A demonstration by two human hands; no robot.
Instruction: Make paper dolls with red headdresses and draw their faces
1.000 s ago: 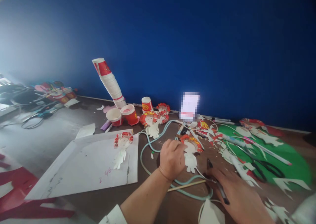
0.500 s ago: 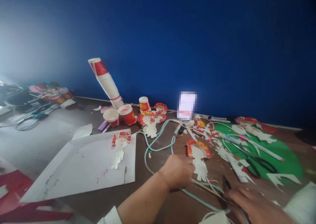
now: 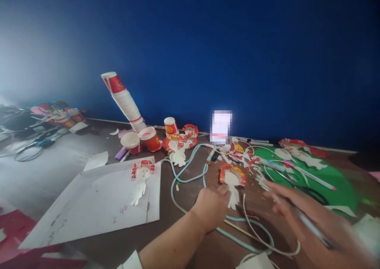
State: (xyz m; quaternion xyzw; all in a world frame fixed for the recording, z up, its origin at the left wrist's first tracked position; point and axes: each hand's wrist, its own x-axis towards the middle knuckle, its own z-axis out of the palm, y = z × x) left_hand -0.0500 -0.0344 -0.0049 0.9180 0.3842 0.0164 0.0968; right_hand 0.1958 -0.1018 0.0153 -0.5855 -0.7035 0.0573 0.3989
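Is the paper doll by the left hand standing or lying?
Lying: the paper doll stretches along the brown tabletop beside the left hand.

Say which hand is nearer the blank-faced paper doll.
Left: the left hand is at the blank-faced paper doll, fingers by its left side; the right hand is farther off, to its right.

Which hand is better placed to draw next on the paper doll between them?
Probably the right hand: it holds a pen near the doll. The left hand, at the doll's left edge with no pen visible, seems better suited to steadying.
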